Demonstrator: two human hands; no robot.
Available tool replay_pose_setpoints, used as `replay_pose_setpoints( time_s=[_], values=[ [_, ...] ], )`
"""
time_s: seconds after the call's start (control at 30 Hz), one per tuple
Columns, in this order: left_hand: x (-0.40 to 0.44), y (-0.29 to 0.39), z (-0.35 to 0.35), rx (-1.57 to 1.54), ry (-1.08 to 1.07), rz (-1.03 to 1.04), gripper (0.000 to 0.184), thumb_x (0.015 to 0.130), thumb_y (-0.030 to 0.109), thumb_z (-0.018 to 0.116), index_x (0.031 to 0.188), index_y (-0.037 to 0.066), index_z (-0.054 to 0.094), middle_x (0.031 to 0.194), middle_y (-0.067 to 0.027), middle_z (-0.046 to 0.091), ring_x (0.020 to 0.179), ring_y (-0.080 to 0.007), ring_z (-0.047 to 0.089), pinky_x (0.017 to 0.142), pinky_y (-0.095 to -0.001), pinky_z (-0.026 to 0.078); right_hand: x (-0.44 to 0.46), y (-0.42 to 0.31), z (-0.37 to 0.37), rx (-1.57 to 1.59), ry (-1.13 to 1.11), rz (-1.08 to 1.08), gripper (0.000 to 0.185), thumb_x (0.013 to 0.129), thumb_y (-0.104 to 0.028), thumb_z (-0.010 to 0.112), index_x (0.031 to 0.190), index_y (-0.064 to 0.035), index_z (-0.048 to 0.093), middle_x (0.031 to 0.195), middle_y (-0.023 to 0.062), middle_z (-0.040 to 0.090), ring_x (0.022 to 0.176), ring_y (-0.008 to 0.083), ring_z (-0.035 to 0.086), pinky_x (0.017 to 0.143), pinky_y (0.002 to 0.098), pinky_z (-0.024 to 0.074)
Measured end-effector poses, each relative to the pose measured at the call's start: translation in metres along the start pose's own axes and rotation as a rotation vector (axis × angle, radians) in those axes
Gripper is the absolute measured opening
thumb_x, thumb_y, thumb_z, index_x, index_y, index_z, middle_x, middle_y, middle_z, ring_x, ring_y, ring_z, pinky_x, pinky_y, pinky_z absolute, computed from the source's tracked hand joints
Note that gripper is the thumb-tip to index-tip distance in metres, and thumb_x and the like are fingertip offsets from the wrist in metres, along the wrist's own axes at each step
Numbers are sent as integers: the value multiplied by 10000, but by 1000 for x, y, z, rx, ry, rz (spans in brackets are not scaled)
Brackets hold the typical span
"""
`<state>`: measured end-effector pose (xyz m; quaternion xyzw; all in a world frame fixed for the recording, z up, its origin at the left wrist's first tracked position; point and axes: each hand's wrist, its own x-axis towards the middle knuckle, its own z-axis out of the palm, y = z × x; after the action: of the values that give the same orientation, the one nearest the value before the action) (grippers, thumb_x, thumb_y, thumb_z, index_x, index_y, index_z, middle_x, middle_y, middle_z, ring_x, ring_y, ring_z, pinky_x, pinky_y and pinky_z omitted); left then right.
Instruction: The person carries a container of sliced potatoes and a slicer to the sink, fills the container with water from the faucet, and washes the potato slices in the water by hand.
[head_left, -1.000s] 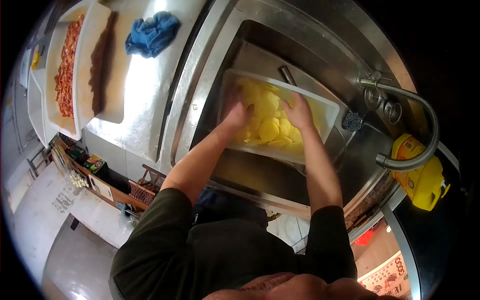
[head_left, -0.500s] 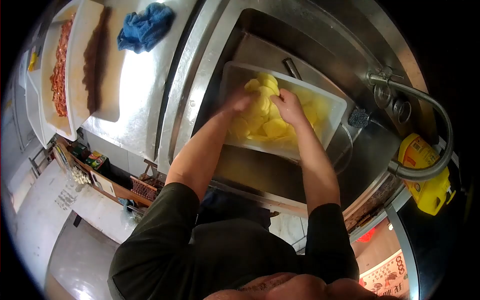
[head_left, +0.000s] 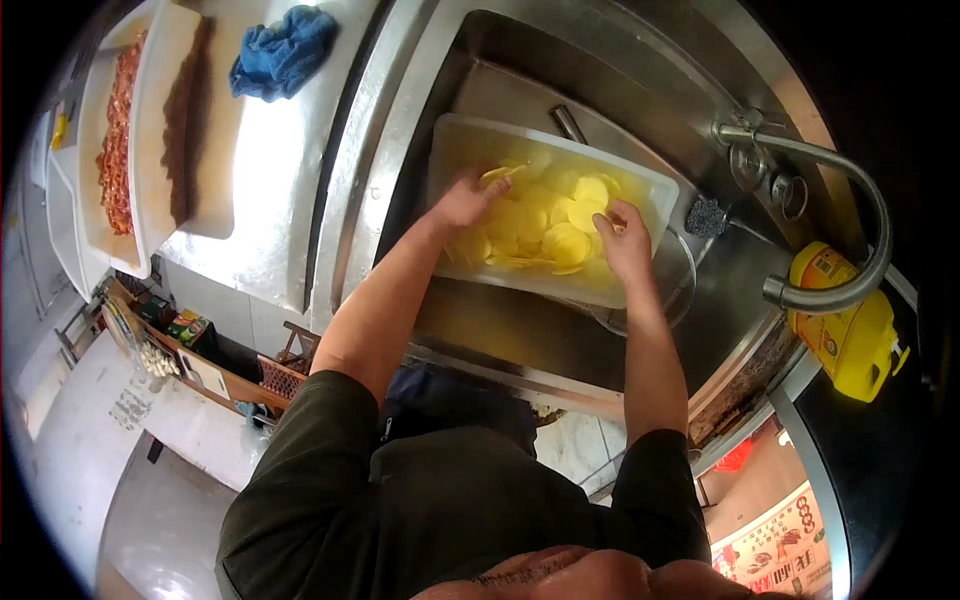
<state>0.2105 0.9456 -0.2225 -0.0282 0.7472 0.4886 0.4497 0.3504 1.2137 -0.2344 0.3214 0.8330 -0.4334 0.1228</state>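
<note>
Drawn apart since the earlier frame, the left hand [head_left: 468,203] is near the left edge of the tub [head_left: 660,195] in the sink [head_left: 510,90] and the right hand [head_left: 628,242] near its right edge, both half-curled at yellow slices [head_left: 567,243], grip unclear, leaving most spread between them.

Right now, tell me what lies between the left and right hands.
The head view shows overlapping yellow slices between the left hand and the right hand, inside the whitish tub.
</note>
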Motion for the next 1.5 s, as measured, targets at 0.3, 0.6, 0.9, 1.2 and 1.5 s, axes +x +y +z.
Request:
replay_pose_setpoints(
  time_s=[0.3, 0.6, 0.9, 1.2, 1.5],
  values=[
    [-11, -39, 32, 202, 54, 23, 856, 729, 339, 803, 1399, -5, 394, 1370, -236, 481, 1268, -353, 477, 1066, -389, 386, -17, 36, 32, -106, -21, 183, 757, 760, -348, 799, 1312, 54, 473, 1298, 243, 547, 1215, 361, 522, 1012, 418, 414],
    [14, -60, 49, 71, -15, -196, 633, 765, 308, 771, 1256, -29, 556, 1175, -161, 626, 1029, -252, 608, 897, -350, 483, -9, 37, 70, 469, -146, 226, 521, 818, -184, 768, 1247, 36, 569, 1197, 136, 617, 1093, 213, 571, 931, 318, 446],
    [22, -69, 49, -246, -90, -61, 452, 827, 208, 692, 1198, -29, 590, 1057, -113, 648, 945, -193, 605, 818, -325, 488, -20, 21, 37, 864, -94, 161, 400, 871, -51, 679, 1243, 58, 580, 1164, 106, 623, 1061, 176, 582, 944, 290, 460],
    [4, -65, 48, 4, -27, -46, 551, 779, 265, 742, 1202, -39, 561, 1128, -189, 649, 1036, -294, 626, 897, -377, 483, -35, 11, 15, 608, 62, 308, 319, 915, -120, 668, 1176, 55, 609, 1069, 75, 645, 973, 142, 599, 875, 265, 473],
    [-4, -78, 52, 616, -345, -177, 559, 863, 339, 675, 1318, 46, 535, 1295, -262, 547, 1172, -417, 534, 975, -436, 446, -41, 21, 4, 653, -27, 208, 299, 910, -140, 655, 1128, 63, 624, 1000, 67, 673, 905, 134, 618, 794, 278, 492]
  ],
)
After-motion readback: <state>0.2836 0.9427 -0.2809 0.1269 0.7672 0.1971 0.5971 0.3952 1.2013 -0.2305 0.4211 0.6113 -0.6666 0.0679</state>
